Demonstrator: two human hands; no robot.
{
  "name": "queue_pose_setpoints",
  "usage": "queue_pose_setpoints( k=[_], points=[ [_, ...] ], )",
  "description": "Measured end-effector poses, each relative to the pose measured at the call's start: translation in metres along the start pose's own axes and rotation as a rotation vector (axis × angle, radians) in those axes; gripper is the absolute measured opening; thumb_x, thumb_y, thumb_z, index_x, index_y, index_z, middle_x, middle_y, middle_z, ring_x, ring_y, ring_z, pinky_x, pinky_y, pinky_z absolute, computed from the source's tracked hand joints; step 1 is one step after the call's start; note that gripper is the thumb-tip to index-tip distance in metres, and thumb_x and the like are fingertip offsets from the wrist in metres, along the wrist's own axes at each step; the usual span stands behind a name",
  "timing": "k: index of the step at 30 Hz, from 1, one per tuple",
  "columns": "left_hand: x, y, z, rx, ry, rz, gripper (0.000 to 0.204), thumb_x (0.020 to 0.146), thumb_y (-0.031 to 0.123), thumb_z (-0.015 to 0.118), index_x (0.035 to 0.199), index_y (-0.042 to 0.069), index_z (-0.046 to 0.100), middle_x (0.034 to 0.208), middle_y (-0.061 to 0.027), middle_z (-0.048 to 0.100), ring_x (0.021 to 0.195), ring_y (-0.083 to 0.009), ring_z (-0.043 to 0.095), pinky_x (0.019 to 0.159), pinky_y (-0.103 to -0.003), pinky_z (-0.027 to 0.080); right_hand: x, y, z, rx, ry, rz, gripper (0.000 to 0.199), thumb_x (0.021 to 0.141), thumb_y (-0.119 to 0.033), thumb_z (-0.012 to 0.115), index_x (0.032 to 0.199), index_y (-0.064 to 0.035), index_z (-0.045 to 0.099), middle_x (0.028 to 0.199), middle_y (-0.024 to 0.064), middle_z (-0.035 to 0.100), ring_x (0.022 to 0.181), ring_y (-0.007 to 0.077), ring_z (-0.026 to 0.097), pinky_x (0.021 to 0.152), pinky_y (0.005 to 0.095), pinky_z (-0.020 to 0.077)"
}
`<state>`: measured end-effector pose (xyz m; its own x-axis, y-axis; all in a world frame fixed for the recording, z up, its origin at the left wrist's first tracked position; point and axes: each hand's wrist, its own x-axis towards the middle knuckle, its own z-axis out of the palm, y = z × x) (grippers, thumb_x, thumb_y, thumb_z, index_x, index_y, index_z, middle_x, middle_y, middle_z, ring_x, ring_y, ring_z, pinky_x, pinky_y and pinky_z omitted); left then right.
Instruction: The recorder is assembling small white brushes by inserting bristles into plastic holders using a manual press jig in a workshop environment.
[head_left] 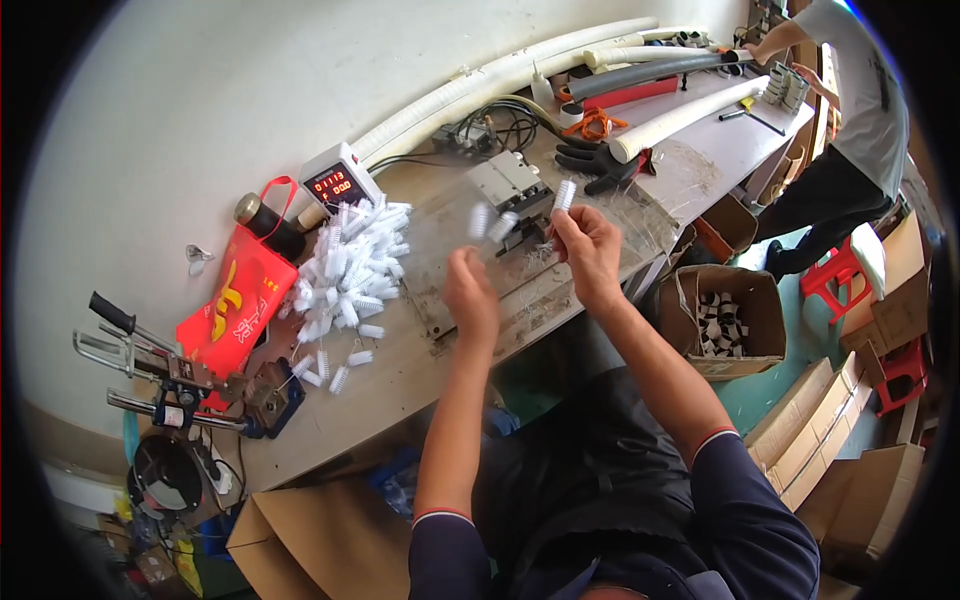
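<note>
My right hand pinches a small white spiral-bristled brush, held upright beside a grey metal machine on the bench. To its left, my left hand is smeared by motion, so its fingers do not show clearly. Just above that hand are two blurred white brushes; whether it touches them I cannot tell. A heap of similar white brushes lies on the bench left of my hands, with a few loose ones at its near side. Pale bristle scraps lie below the machine.
Behind the heap stand a counter box with red digits and a red bag. A lever press is at the left. Black gloves and long pale tubes lie beyond. Another person works at the far right, past an open carton.
</note>
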<state>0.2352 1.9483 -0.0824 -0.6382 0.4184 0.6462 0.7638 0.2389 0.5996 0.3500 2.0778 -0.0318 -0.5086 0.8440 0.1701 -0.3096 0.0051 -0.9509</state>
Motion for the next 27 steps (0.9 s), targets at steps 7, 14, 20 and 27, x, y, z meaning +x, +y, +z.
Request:
queue_pose_setpoints(
  k=[7,14,20,27],
  points=[
    [0.01,-0.004,0.0,-0.346,0.135,-0.376,0.021,0.104,0.005,0.053,0.123,0.002,0.061,0.085,-0.0072,0.067,0.067,-0.0171,0.065,0.062,-0.033,0.055,0.004,0.029,-0.03,-0.629,-0.268,0.059,0.025,0.087,-0.022,0.069,0.08,0.0018,0.071,0.065,0.0075,0.067,0.058,0.0151,0.063,0.058,0.0318,0.0496],
    [0.009,-0.022,0.001,0.057,0.107,-0.131,0.024,0.099,0.003,0.057,0.121,0.005,0.066,0.096,-0.0096,0.073,0.095,-0.03,0.066,0.085,-0.042,0.051,0.021,0.044,-0.018,-0.854,-0.177,0.011,0.024,0.083,-0.024,0.067,0.079,-0.001,0.074,0.067,0.0137,0.069,0.064,0.0254,0.068,0.066,0.0391,0.0535],
    [0.009,-0.026,0.005,0.086,0.116,-0.195,0.018,0.101,0.003,0.053,0.114,0.004,0.065,0.094,-0.0111,0.071,0.09,-0.0295,0.067,0.082,-0.043,0.052,0.026,0.036,-0.003,-0.905,-0.154,0.09,0.024,0.079,-0.026,0.066,0.079,-0.0033,0.074,0.073,0.0181,0.071,0.073,0.0349,0.071,0.073,0.0442,0.0552],
    [0.011,-0.021,0.002,-0.087,0.117,-0.268,0.02,0.101,0.002,0.052,0.116,0.004,0.065,0.092,-0.0119,0.07,0.078,-0.0299,0.068,0.073,-0.042,0.053,0.031,0.041,-0.004,-0.924,-0.142,0.07,0.023,0.078,-0.025,0.066,0.078,-0.0036,0.074,0.073,0.018,0.07,0.073,0.0358,0.07,0.071,0.0451,0.0543]
  ],
)
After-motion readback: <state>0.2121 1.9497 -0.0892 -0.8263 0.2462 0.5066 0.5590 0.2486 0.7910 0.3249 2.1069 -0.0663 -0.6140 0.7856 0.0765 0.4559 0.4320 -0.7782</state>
